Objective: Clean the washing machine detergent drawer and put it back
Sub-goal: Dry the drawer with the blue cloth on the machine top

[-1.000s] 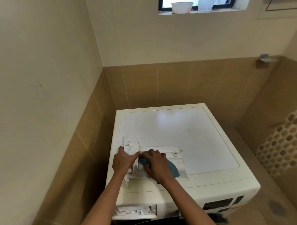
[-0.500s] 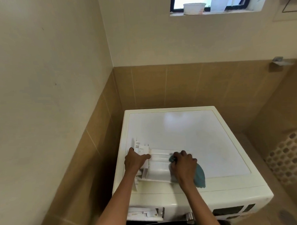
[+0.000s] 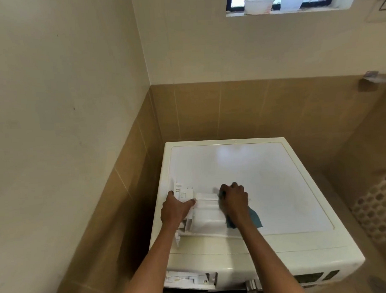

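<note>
We've got the detergent drawer lying atop the washing machine, lower ctr of frame. Our left hand grips its left end; our right hand, fingers curled round a blue cloth, presses on its right side.

Washer: cream-white body. The top panel is a brighter, plain white, with a soft pale glare patch toward the rear. Display windows on the front: black.

Drawer: plain white.

Cloth: teal-blue, unpatterned.

Upper wall: flat cream, with a few small dark specks.

Tiles on the lower wall: tan-brown, divided by thin pale grout lines into a rectangular grid.

Window frame: black.

Bowl on the sill: white, with a faint reddish tint near the base.

Screen at the right edge: beige, with a regular honeycomb pattern of brown round holes.
</note>
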`<action>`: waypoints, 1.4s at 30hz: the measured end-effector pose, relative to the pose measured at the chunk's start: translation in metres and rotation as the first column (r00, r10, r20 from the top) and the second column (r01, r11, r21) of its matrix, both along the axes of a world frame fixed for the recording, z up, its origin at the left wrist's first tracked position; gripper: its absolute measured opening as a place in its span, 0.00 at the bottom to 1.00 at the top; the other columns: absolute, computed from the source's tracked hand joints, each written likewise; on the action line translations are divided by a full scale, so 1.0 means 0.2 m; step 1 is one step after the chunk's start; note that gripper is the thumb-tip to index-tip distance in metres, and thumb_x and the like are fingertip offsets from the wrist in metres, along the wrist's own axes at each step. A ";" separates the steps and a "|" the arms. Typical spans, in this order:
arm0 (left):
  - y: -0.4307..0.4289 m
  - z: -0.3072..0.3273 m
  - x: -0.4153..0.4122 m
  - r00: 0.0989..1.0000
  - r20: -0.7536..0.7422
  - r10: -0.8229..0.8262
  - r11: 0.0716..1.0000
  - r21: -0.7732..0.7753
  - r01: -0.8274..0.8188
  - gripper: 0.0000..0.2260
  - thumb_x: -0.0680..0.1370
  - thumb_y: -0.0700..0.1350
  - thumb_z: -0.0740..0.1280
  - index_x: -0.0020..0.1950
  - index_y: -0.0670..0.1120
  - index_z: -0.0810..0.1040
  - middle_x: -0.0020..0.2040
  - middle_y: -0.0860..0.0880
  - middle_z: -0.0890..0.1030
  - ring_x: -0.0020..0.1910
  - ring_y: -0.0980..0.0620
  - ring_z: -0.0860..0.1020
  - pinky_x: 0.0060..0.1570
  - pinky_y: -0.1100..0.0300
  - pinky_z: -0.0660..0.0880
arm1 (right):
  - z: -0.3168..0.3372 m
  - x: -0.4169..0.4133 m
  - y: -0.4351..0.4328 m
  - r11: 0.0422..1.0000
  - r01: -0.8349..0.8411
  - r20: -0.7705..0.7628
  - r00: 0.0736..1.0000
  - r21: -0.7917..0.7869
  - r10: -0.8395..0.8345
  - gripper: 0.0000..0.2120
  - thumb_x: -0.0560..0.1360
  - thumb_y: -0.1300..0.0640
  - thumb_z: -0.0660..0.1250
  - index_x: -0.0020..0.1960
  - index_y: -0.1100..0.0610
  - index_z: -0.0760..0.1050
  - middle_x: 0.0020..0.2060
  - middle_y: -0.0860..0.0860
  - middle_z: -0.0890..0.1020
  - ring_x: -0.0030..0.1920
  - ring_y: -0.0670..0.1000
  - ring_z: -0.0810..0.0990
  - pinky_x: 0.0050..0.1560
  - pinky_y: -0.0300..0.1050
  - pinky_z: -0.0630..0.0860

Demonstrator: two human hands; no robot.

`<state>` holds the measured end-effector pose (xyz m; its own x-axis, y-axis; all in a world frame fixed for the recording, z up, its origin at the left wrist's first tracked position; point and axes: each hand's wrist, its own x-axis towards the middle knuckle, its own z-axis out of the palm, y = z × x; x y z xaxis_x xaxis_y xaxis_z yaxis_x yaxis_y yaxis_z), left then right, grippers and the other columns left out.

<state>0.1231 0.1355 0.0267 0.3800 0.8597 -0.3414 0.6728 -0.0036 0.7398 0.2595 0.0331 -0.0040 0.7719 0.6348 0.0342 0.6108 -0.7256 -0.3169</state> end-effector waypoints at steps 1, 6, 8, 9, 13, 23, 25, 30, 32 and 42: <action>-0.01 0.00 0.01 1.000 -0.009 0.000 1.000 0.002 0.000 0.31 0.68 0.55 0.74 0.64 0.43 0.69 0.60 0.44 0.77 0.59 0.42 0.76 0.56 0.51 0.74 | 0.01 0.00 0.01 1.000 0.015 0.001 1.000 -0.016 -0.015 0.12 0.75 0.62 0.56 0.54 0.56 0.75 0.51 0.55 0.75 0.53 0.58 0.72 0.47 0.47 0.64; -0.01 -0.02 0.03 0.999 -0.036 0.007 0.999 0.032 -0.006 0.31 0.69 0.56 0.73 0.65 0.43 0.68 0.61 0.44 0.77 0.59 0.42 0.75 0.55 0.50 0.73 | -0.01 -0.19 0.15 0.908 -0.392 -0.069 0.912 0.146 0.404 0.10 0.75 0.60 0.59 0.53 0.59 0.75 0.50 0.57 0.76 0.52 0.58 0.73 0.47 0.45 0.63; 0.01 -0.02 0.01 0.999 -0.052 0.014 0.999 0.038 -0.012 0.30 0.68 0.56 0.73 0.64 0.43 0.69 0.60 0.44 0.77 0.59 0.42 0.75 0.54 0.51 0.73 | 0.00 -0.15 0.14 0.877 -0.444 -0.064 0.885 0.181 0.461 0.12 0.74 0.59 0.59 0.54 0.57 0.76 0.50 0.55 0.77 0.52 0.57 0.74 0.45 0.44 0.62; 0.01 -0.02 0.01 0.998 -0.061 0.015 0.999 0.043 -0.012 0.30 0.68 0.57 0.73 0.64 0.44 0.69 0.60 0.45 0.77 0.59 0.42 0.75 0.54 0.51 0.73 | 0.00 -0.12 0.11 0.877 -0.450 -0.056 0.884 0.169 0.465 0.14 0.73 0.57 0.58 0.54 0.54 0.77 0.50 0.53 0.77 0.51 0.55 0.75 0.46 0.44 0.64; 0.01 -0.02 0.01 0.997 -0.074 0.034 0.999 0.036 -0.031 0.31 0.68 0.58 0.73 0.65 0.44 0.68 0.62 0.44 0.76 0.61 0.42 0.74 0.56 0.50 0.73 | -0.04 0.11 -0.10 0.944 -0.253 -0.050 0.962 0.214 0.269 0.17 0.69 0.50 0.53 0.45 0.48 0.81 0.44 0.48 0.79 0.46 0.54 0.77 0.42 0.42 0.67; 0.01 -0.03 0.01 0.997 -0.068 0.024 0.997 0.070 -0.020 0.29 0.68 0.57 0.72 0.63 0.46 0.69 0.59 0.46 0.78 0.58 0.43 0.76 0.54 0.51 0.73 | -0.04 -0.14 0.12 0.900 -0.432 0.023 0.902 0.060 0.432 0.16 0.74 0.53 0.53 0.55 0.55 0.74 0.52 0.54 0.75 0.53 0.57 0.73 0.49 0.48 0.63; 0.02 -0.03 0.01 0.997 -0.072 0.030 0.997 0.079 -0.024 0.28 0.69 0.57 0.72 0.62 0.45 0.70 0.59 0.46 0.77 0.58 0.43 0.75 0.53 0.51 0.73 | -0.03 -0.17 0.17 0.873 -0.475 0.000 0.878 0.113 0.478 0.24 0.70 0.46 0.46 0.53 0.57 0.74 0.50 0.54 0.75 0.50 0.56 0.74 0.46 0.46 0.61; 0.01 -0.01 0.01 0.994 -0.104 0.039 0.996 0.082 -0.031 0.29 0.70 0.57 0.72 0.65 0.44 0.68 0.61 0.45 0.76 0.61 0.42 0.74 0.54 0.51 0.73 | -0.03 0.04 0.13 0.925 -0.373 -0.030 0.926 0.073 0.376 0.14 0.75 0.48 0.53 0.52 0.51 0.73 0.48 0.52 0.76 0.51 0.56 0.75 0.48 0.48 0.64; 0.01 -0.01 0.01 0.993 -0.109 0.045 0.997 0.072 -0.037 0.29 0.70 0.58 0.72 0.64 0.44 0.68 0.61 0.45 0.76 0.60 0.42 0.75 0.54 0.50 0.74 | -0.06 0.18 0.05 0.977 -0.214 0.003 0.977 -0.007 0.214 0.10 0.77 0.51 0.55 0.54 0.50 0.73 0.49 0.54 0.76 0.52 0.58 0.75 0.51 0.50 0.66; 0.02 -0.02 0.01 0.996 -0.090 0.027 0.997 0.071 -0.020 0.30 0.68 0.59 0.72 0.63 0.45 0.69 0.59 0.46 0.77 0.58 0.43 0.76 0.54 0.50 0.75 | -0.04 0.15 0.14 0.925 -0.336 0.055 0.935 -0.174 0.350 0.15 0.78 0.55 0.54 0.64 0.52 0.68 0.58 0.54 0.76 0.59 0.56 0.72 0.57 0.49 0.64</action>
<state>0.1260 0.1401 0.0235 0.3293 0.8911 -0.3124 0.7379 -0.0365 0.6739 0.2887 0.0607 -0.0129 0.5044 0.8628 -0.0345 0.8507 -0.5034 -0.1513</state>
